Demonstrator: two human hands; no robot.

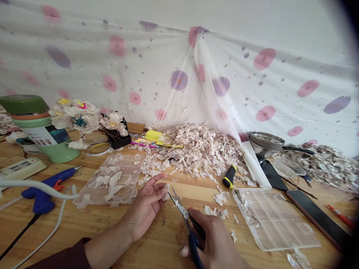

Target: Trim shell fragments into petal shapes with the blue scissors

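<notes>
Between the thumb and fingers of my left hand [148, 209] is a small whitish petal-like piece [166, 192]. My right hand [214, 239] grips a pair of scissors [185, 215] with dark blue handles. The blades are parted, and their tips point up beside the held piece. Loose pale scraps [215, 211] lie on the wood just beyond my right hand. Behind my left hand sits a clear compartment tray [97, 194] with several pale petal pieces in it. A large heap of similar pieces [204, 145] rises at the back.
At the left are a blue glue gun [42, 192], a white cable [60, 220], a green container [61, 147] and white flowers [81, 116]. At the right lie another divided tray [280, 220], a phone [316, 215], a yellow-black tool [230, 176] and a metal pan [266, 140].
</notes>
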